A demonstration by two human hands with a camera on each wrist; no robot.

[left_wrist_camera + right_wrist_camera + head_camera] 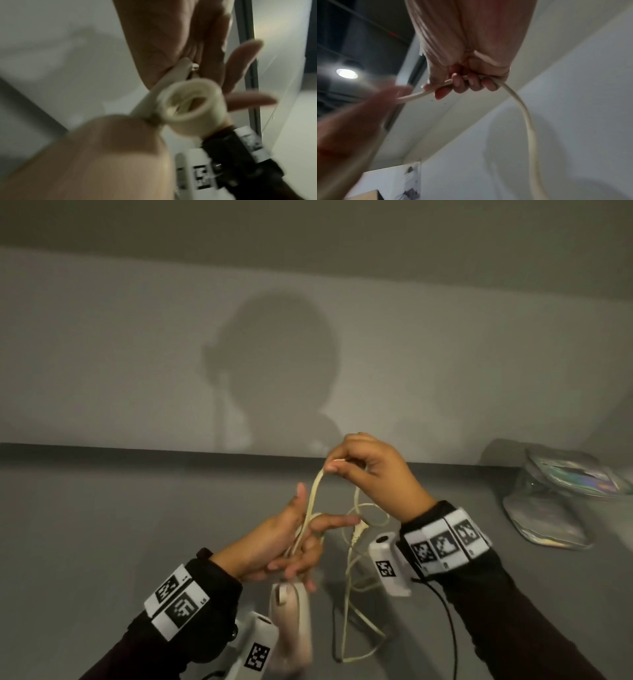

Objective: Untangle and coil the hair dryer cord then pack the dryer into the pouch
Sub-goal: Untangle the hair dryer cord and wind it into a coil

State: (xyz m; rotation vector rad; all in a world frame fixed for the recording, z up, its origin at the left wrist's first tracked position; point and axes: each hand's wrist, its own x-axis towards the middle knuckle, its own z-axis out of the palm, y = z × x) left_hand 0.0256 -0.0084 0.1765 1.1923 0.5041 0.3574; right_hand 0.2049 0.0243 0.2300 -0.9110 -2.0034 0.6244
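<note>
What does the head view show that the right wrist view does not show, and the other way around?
Only the head view shows the pink hair dryer hanging below the left hand, the plug, the tangled loops, and the clear pouch on the grey table.

Only the right wrist view shows, from below, the fingers curled around the cord, and a ceiling lamp.

Both show the right hand gripping the cream cord.

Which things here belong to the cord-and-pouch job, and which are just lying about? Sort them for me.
In the job:
- cord, pinched high by the right hand, strands gripped by the left hand
- plug, dangling
- hair dryer, hanging below the left hand
- clear pouch, on the table at right

Lying about:
- grey table
- thin black cable
</note>
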